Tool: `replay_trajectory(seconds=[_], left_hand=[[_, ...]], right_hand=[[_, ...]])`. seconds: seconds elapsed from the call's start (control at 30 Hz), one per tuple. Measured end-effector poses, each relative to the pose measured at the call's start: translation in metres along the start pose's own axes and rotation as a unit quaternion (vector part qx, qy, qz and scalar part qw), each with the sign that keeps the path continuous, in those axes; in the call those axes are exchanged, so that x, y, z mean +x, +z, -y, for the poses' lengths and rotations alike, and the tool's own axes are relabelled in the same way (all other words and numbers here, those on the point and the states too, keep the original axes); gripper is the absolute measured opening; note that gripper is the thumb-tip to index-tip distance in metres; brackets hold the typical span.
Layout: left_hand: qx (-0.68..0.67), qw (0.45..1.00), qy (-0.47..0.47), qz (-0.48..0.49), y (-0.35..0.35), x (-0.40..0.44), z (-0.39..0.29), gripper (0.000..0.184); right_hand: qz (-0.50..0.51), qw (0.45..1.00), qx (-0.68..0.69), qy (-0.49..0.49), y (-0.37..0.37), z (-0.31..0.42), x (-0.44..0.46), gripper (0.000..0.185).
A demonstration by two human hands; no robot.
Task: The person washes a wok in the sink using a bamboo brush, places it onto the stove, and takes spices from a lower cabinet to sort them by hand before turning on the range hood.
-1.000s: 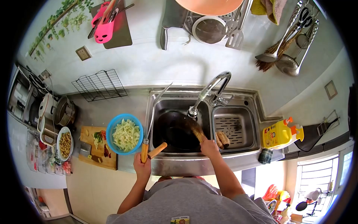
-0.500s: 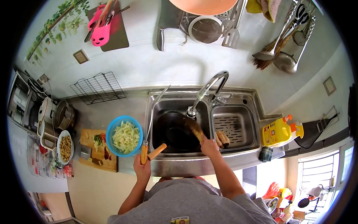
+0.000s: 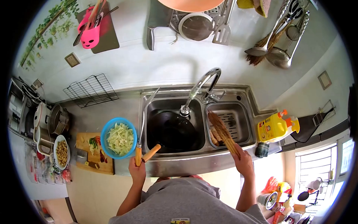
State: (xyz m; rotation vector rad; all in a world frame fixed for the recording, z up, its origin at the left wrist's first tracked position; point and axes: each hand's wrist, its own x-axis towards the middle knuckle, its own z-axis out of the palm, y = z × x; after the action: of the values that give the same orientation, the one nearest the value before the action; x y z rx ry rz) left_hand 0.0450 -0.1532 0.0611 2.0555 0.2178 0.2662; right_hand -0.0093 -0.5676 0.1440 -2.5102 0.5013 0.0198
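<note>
My left hand (image 3: 137,170) is closed round the wooden handle of a long metal spatula (image 3: 144,115), and the wok's wooden handle (image 3: 152,152) meets the same grip. The dark wok (image 3: 173,131) lies in the left sink basin beneath the faucet (image 3: 205,87). Over the right basin (image 3: 236,112), my right hand (image 3: 244,162) grips a bristle brush (image 3: 222,130), its bristles pointing up and left. Brown scrubbers (image 3: 214,137) lie partly under the brush.
A blue bowl of shredded cabbage (image 3: 119,138) stands left of the sink, beside a cutting board (image 3: 82,139) with chopped items and a cleaver. Right of the sink are a yellow bottle (image 3: 271,128) and a dark cloth (image 3: 262,149). Utensils (image 3: 278,56) hang above.
My right hand has lifted the brush out of the wok and moved it right, over the right basin. My left hand keeps its hold. The view has shifted slightly.
</note>
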Motion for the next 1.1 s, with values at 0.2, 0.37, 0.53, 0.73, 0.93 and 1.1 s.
replay_trajectory(seconds=[0.2,0.37,0.53,0.73,0.93,1.1], left_hand=[[0.008,1.000,-0.008,0.008,-0.001,0.000,0.011,0.014],[0.008,1.000,-0.003,0.015,-0.004,0.000,0.016,0.013],[-0.001,1.000,-0.016,0.002,-0.003,0.001,0.007,0.014],[-0.003,1.000,0.003,0.014,-0.004,0.005,-0.003,0.014],[-0.040,0.999,0.005,0.025,-0.002,0.008,-0.006,0.014],[-0.067,0.996,-0.015,0.053,-0.003,0.007,-0.020,0.013]], right_hand=[[-0.056,0.998,-0.022,0.029,0.022,-0.054,0.012,0.048],[-0.030,0.990,-0.107,0.092,0.055,-0.076,0.044,0.045],[-0.008,0.985,-0.137,0.104,0.076,-0.095,0.056,0.051],[-0.032,0.995,-0.094,0.028,0.085,-0.050,0.057,0.039],[0.427,0.835,0.339,0.073,0.164,0.058,0.036,0.044],[0.535,0.612,0.498,0.303,0.195,0.146,0.028,0.051]])
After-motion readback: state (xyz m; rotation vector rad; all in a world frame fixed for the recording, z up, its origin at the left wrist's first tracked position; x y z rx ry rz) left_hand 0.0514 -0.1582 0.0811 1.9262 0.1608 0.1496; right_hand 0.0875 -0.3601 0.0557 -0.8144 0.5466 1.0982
